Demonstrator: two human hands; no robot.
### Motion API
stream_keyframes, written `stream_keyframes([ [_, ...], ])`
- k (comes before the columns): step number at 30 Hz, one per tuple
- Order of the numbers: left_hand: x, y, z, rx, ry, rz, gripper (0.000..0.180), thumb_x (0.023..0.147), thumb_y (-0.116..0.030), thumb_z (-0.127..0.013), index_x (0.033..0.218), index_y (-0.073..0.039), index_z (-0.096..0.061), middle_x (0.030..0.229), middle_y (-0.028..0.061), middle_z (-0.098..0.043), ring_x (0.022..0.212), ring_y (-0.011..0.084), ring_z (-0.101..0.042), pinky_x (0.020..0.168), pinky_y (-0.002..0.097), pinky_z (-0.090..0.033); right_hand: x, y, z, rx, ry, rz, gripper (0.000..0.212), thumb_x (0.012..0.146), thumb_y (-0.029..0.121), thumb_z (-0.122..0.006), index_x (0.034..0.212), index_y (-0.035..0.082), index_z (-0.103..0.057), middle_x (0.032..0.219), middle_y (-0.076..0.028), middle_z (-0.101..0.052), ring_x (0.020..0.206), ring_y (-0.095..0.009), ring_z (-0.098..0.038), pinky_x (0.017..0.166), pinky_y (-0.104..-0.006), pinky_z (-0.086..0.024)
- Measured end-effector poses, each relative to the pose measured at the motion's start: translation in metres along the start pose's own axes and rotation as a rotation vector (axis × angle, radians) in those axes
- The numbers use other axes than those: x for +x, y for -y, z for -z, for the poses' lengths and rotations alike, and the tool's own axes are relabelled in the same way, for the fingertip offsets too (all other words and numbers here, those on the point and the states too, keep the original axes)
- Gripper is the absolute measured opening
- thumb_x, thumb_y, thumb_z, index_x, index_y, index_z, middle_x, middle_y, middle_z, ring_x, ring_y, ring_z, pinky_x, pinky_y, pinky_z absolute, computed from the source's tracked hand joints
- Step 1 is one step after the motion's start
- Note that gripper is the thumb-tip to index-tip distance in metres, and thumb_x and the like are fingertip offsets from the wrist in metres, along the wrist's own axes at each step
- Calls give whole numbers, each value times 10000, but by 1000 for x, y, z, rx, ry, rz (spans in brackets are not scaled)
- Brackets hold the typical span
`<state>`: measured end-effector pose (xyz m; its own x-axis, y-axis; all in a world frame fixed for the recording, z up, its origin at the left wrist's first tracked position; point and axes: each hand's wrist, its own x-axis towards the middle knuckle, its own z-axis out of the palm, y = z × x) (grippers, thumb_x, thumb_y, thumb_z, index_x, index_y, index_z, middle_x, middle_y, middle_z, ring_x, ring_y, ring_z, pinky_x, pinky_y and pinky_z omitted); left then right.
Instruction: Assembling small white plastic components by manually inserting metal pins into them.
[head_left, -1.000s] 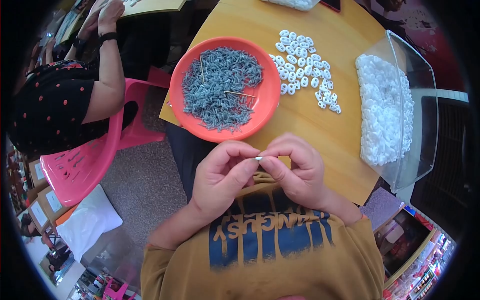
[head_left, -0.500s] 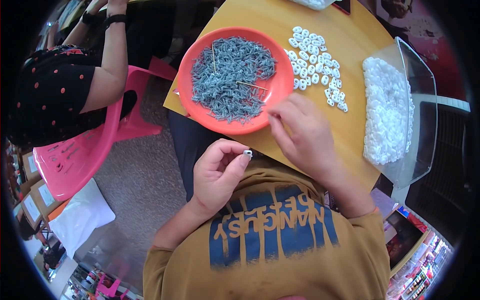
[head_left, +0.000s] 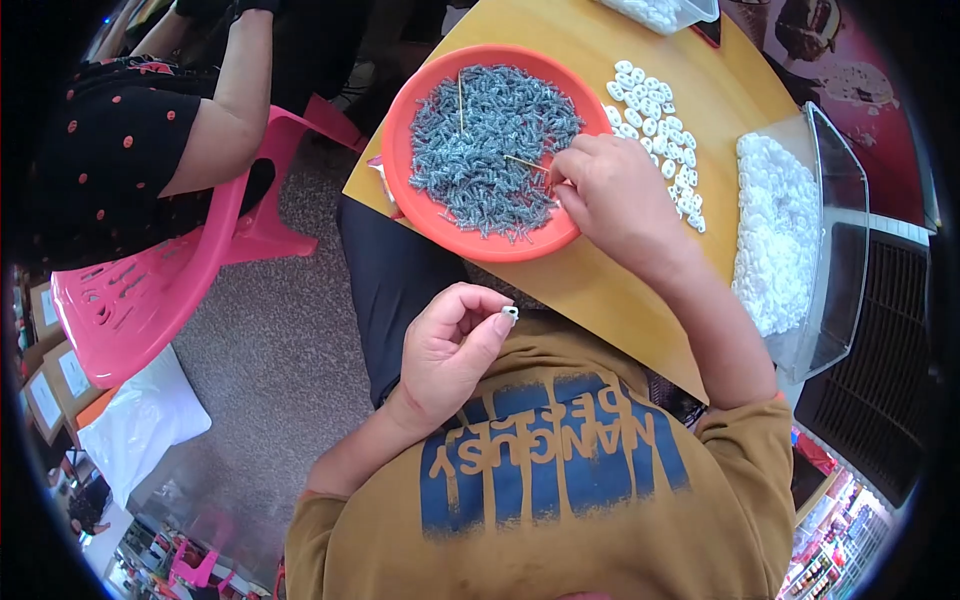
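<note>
On the far left, a co-worker in a black top with red dots sits on a pink chair; nearer, a white bag lies by some cardboard boxes. Next comes the left hand, held near the person's chest, its thumb and index finger pinching a small white piece with a dark hole in it. Farther off, on the left part of the table, stands an orange-red bowl of small grey pieces, with two thin sticks lying on them. The right hand, well apart from the left, reaches to the bowl's right side, fingertips bent together over its inside; whether they grip anything cannot be told. Right of the bowl, just beyond that hand, loose white pieces are scattered. Along the table's right edge, a clear box holds many more white pieces.
</note>
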<state>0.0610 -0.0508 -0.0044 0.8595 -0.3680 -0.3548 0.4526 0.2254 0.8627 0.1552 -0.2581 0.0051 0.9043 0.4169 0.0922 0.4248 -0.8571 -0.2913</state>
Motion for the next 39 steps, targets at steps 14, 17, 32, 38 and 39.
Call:
stream_keyframes([
  [14, 3, -6, 0, -73, -28, 44, 104, 857, -61, -548, 947, -13, -529, 752, -34, -515, 609, -1, -448, 529, 134, -375, 0, 5, 16, 456, 66, -188, 101, 781, 109, -576, 753, 12, -567, 699, -64, -549, 648, -162, -539, 618, -270, -423],
  [17, 8, -17, -4, -162, -38, -4, 118, 856, -69, -552, 957, -16, -525, 782, -10, -543, 588, 11, -464, 518, 135, -382, -14, 25, 23, 1107, 29, -424, 108, 804, 123, -578, 767, 22, -562, 723, -21, -535, 663, -80, -501, 625, -213, -401],
  [32, 22, -45, -40, -264, 12, -217, 112, 846, -42, -553, 934, -13, -491, 812, 61, -601, 546, 30, -481, 474, 147, -387, -51, 68, 30, 2229, -110, -643, 116, 808, 99, -624, 909, 44, -618, 810, -7, -598, 683, -54, -479, 629, -191, -415],
  [38, 21, -44, -43, -255, -32, -246, 137, 844, -55, -556, 948, -15, -477, 808, 74, -606, 542, 38, -481, 473, 152, -385, -51, 68, 26, 2254, -161, -609, 113, 817, 99, -615, 906, 29, -612, 793, -17, -605, 672, -59, -506, 620, -186, -417],
  [39, 21, -44, -43, -252, -32, -244, 137, 844, -55, -556, 948, -15, -477, 808, 74, -606, 542, 38, -481, 473, 152, -385, -50, 68, 29, 2251, -146, -591, 112, 821, 98, -611, 902, 20, -607, 799, -30, -609, 675, -75, -535, 620, -195, -431],
])
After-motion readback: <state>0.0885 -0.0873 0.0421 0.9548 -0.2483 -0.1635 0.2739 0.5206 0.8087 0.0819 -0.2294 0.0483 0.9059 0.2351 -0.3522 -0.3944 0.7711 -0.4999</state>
